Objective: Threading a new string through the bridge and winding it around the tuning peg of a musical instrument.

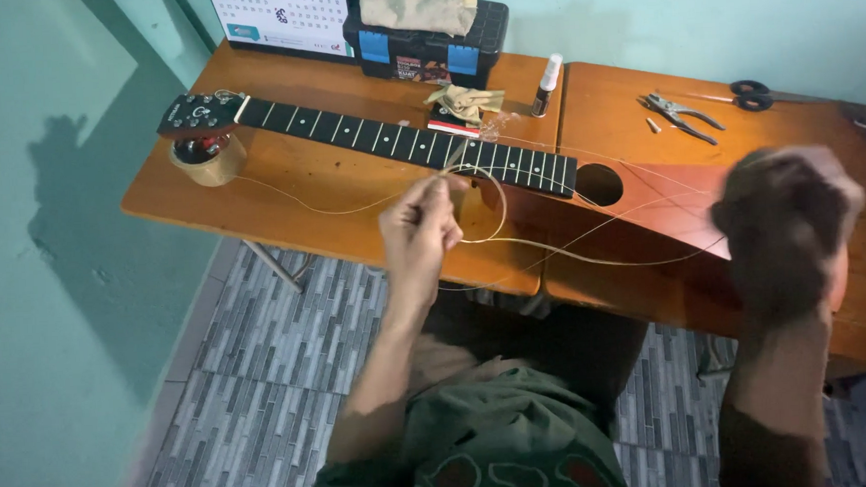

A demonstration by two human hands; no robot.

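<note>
Guitar (508, 187) lying across the wooden table (285, 187), filling the middle of the frame from upper left to right, headstock (199, 115) propped on a roll of tape (205, 158) at the upper left, dark fretboard (409, 142) running down toward the sound hole (598, 184) near centre. Loose guitar strings (589, 256) curling in pale loops over the body and trailing left across the tabletop. Left hand (418, 232) just below centre, fingers pinched together on one end of a string, that string looping up and away from the fingertips toward the fretboard just above. Right hand (787, 223) at the right of the frame, raised and blurred, curled into a fist; cannot tell for sure what sits inside it, though thin strings stretch from the sound hole area toward it. Black toolbox (429, 41) with blue latches at the top centre, a beige cloth (418, 6) draped on it, a calendar (282, 16) beside it to the left. Small spray bottle (546, 85) standing right of the toolbox, a crumpled rag (466, 104) on the fretboard. Pliers (681, 116) and black-handled scissors (753, 95) lying at the upper right. Grey patterned floor tiles (256, 417) at the lower left.
</note>
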